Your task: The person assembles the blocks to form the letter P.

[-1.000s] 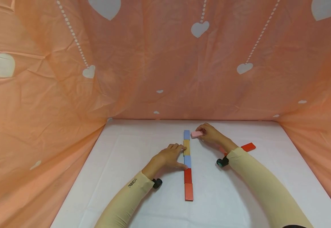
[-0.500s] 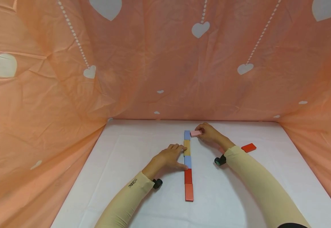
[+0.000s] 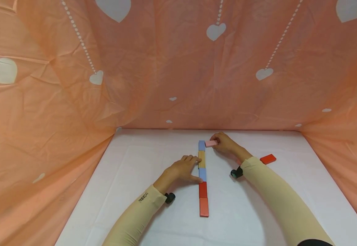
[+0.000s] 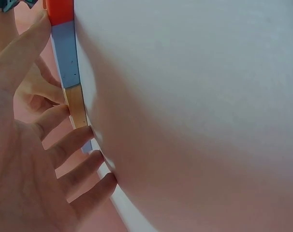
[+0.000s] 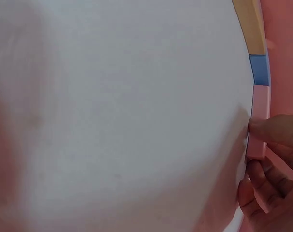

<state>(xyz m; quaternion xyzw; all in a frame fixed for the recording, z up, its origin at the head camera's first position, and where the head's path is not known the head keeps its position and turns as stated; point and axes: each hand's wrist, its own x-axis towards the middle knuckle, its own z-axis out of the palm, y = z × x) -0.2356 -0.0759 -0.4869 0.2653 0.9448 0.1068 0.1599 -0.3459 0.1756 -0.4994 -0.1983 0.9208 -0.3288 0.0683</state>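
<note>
A straight column of blocks lies on the white tabletop: a far blue block (image 3: pixel 201 145), a yellow block (image 3: pixel 201 159), a nearer blue block (image 3: pixel 202 174), a red block (image 3: pixel 203 189) and a lighter red block (image 3: pixel 204 207). My right hand (image 3: pixel 226 143) pinches a pink block (image 5: pixel 260 116) between thumb and fingers, its left end right at the side of the far blue block. My left hand (image 3: pixel 183 169) lies along the column's left side, fingers spread. Its index fingertip meets the yellow block; its thumb tip is where the nearer blue and red blocks join.
Another red block (image 3: pixel 268 159) lies to the right, beside the right sleeve (image 3: pixel 277 191). An orange curtain with white hearts (image 3: pixel 178 68) hangs behind the table's back edge and along both sides.
My right hand has moved slightly left, bringing the pink block from a small gap up to the far blue block. My left hand and the column have stayed in place.
</note>
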